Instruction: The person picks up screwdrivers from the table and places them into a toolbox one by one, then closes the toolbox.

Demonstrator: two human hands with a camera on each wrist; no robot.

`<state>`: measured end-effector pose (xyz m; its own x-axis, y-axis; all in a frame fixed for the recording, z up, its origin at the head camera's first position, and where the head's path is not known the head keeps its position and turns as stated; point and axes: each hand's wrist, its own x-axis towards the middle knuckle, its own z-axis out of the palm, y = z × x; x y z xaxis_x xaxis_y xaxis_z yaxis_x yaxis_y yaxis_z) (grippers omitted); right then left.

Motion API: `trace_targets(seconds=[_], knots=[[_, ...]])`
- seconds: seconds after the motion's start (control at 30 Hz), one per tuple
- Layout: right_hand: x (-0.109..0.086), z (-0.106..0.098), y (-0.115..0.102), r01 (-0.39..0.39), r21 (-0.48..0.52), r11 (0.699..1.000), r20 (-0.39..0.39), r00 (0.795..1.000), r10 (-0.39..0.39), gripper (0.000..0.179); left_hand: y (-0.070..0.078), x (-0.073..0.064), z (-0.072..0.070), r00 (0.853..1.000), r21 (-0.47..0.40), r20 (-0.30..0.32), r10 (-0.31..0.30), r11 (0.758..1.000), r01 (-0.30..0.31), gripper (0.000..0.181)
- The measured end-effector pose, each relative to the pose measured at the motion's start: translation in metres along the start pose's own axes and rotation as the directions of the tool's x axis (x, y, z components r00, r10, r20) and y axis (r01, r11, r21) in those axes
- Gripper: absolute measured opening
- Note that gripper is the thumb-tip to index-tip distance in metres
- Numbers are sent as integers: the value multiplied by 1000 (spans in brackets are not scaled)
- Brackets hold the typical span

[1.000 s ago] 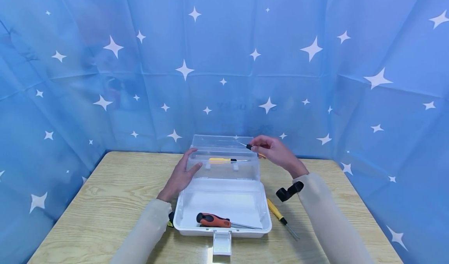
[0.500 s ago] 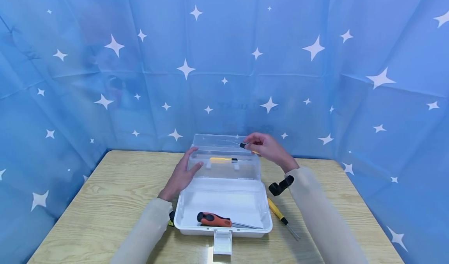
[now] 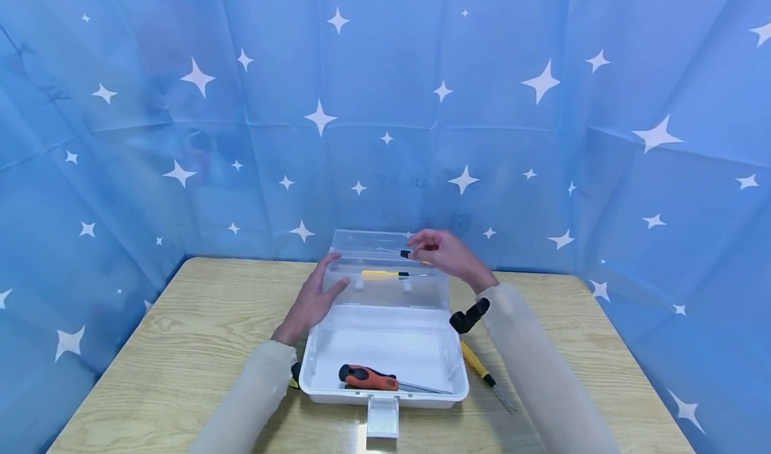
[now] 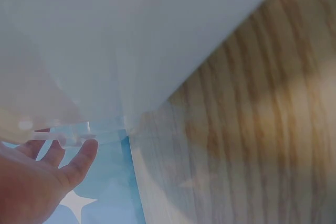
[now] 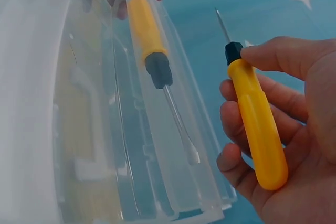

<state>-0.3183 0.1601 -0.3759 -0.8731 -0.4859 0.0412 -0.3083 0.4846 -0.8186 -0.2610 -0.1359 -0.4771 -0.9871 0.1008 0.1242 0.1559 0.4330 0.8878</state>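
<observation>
My right hand [image 3: 444, 252] holds a yellow-handled screwdriver [image 5: 255, 124], its black collar under the thumb and its thin shaft pointing left over the raised lid in the head view. A second yellow screwdriver [image 5: 149, 32] lies in a narrow compartment of the clear toolbox lid [image 3: 385, 296], flat tip showing. At the lid's left edge, my left hand [image 3: 313, 300] grips with the thumb in front and fingers behind. The white toolbox [image 3: 379, 340] stands open, with an orange-and-black screwdriver [image 3: 369, 377] lying along its front wall.
Another yellow screwdriver [image 3: 476, 363] lies on the wooden table [image 3: 211, 333] right of the box, near my right sleeve. The box's white latch [image 3: 382, 417] hangs down in front. A star-patterned blue curtain [image 3: 271, 139] stands behind the table.
My right hand has moved left with the yellow screwdriver, from the lid's right corner to farther in over the lid. The left hand keeps its place.
</observation>
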Motion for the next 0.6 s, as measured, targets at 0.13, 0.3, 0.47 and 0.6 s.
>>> trace_targets(seconds=[0.13, 0.3, 0.47, 0.6], knots=[[3, 3, 0, -13, 5, 1000, -2, 1000, 13, 26, 0, 0, 1, 1000, 6, -8, -6, 1000, 6, 58], [6, 7, -1, -15, -11, 1000, 8, 1000, 15, 25, 0, 0, 1, 1000, 8, -7, -13, 1000, 13, 59], [11, 12, 0, -9, -25, 1000, 7, 1000, 9, 21, 1, 0, 1, 1000, -2, -3, -18, 1000, 18, 59], [13, 14, 0, 3, -32, 999, 6, 1000, -3, 20, 0, 0, 1, 1000, -2, 3, -13, 1000, 13, 60]])
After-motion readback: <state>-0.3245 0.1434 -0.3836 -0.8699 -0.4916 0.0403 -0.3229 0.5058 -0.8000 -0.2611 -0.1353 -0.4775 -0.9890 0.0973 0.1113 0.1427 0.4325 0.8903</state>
